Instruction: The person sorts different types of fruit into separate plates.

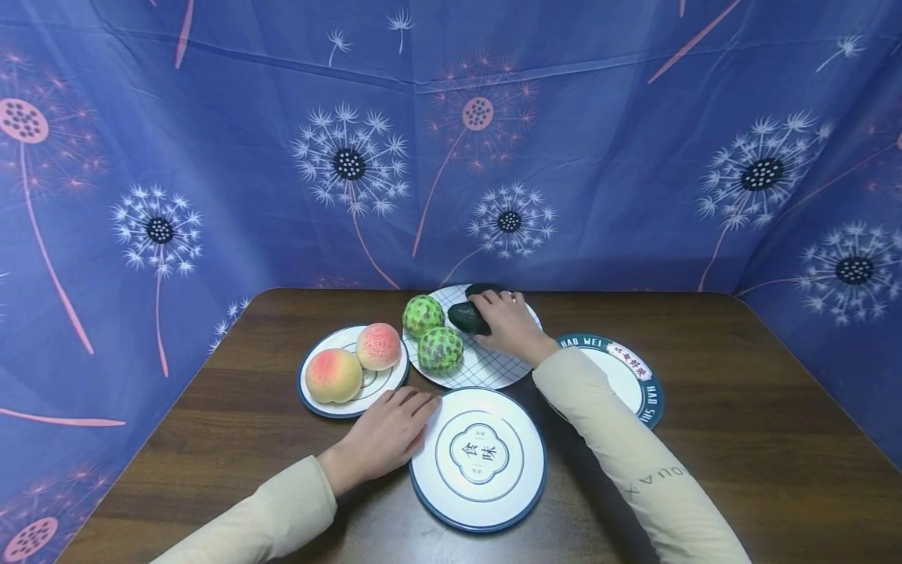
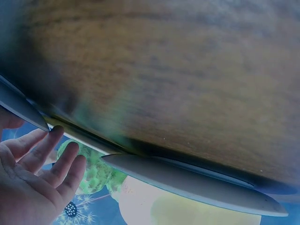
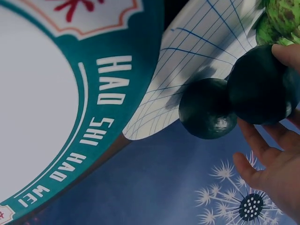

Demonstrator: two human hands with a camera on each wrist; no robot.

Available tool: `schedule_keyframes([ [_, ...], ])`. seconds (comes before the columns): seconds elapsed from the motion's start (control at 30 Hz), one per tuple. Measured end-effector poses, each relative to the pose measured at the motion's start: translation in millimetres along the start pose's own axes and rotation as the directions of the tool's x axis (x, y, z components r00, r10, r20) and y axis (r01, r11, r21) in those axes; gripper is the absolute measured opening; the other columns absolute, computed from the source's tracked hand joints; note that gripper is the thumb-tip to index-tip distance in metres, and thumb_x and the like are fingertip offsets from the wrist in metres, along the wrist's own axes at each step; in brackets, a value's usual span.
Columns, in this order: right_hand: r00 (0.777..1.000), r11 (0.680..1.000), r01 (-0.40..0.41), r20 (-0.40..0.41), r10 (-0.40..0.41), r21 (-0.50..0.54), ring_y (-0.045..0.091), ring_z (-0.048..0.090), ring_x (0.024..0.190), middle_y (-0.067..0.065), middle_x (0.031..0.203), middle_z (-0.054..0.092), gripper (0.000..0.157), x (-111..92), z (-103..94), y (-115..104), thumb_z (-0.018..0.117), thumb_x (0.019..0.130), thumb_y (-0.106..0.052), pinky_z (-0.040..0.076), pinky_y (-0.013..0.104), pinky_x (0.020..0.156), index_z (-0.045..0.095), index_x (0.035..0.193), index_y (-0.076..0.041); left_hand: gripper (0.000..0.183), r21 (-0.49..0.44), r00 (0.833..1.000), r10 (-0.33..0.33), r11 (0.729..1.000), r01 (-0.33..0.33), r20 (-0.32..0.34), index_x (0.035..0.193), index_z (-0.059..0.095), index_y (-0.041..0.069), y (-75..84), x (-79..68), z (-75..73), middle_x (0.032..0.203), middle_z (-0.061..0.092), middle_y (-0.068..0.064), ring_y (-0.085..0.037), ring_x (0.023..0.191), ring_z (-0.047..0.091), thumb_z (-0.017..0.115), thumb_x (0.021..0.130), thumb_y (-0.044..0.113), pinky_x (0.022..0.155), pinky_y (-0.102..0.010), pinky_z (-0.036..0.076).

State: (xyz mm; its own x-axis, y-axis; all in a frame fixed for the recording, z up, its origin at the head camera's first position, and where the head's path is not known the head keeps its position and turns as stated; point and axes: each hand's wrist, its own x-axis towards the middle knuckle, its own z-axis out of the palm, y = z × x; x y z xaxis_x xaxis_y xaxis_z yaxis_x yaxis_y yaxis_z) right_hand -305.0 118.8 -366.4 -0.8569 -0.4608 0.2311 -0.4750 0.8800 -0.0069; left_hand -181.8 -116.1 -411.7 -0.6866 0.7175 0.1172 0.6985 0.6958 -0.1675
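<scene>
My right hand (image 1: 509, 323) grips a dark green avocado (image 1: 468, 318) at the checked plate (image 1: 493, 368); thumb and fingers lie around it in the right wrist view. A second avocado (image 3: 206, 108) sits beside it, partly hidden by the hand in the head view. Two green speckled round fruits (image 1: 440, 349) are on the left of that plate. My left hand (image 1: 386, 435) rests at the left rim of the front white plate (image 1: 479, 501), fingers loosely extended and fingertips at the edge. That plate has blue rings and characters and bears nothing.
Two peaches (image 1: 334, 376) lie on a blue-rimmed plate (image 1: 315, 401) left of my left hand. A green-rimmed plate (image 1: 651, 401) stands to the right, partly under my right forearm. Behind the wooden table (image 1: 740, 407) hangs a blue dandelion cloth (image 1: 606, 157).
</scene>
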Motion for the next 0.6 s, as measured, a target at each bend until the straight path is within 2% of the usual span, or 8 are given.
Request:
schedule_keyframes([
  [0.6, 0.997, 0.998, 0.058, -0.049, -0.057, 0.010, 0.037, 0.050, 0.114, 0.015, 0.127, 0.051, 0.071, -18.6, -9.3, 2.4, 0.073, 0.073, -0.036, 0.038, 0.053, 0.093, 0.044, 0.133, -0.009, 0.048, -0.022, 1.000, 0.000, 1.000, 0.000, 0.008, 0.135, 0.044, 0.014, -1.2, -1.5, 0.4, 0.127, 0.055, -0.002, -0.019, 0.116, 0.049, 0.050, 0.091, 0.032, 0.094, -0.038, 0.045],
])
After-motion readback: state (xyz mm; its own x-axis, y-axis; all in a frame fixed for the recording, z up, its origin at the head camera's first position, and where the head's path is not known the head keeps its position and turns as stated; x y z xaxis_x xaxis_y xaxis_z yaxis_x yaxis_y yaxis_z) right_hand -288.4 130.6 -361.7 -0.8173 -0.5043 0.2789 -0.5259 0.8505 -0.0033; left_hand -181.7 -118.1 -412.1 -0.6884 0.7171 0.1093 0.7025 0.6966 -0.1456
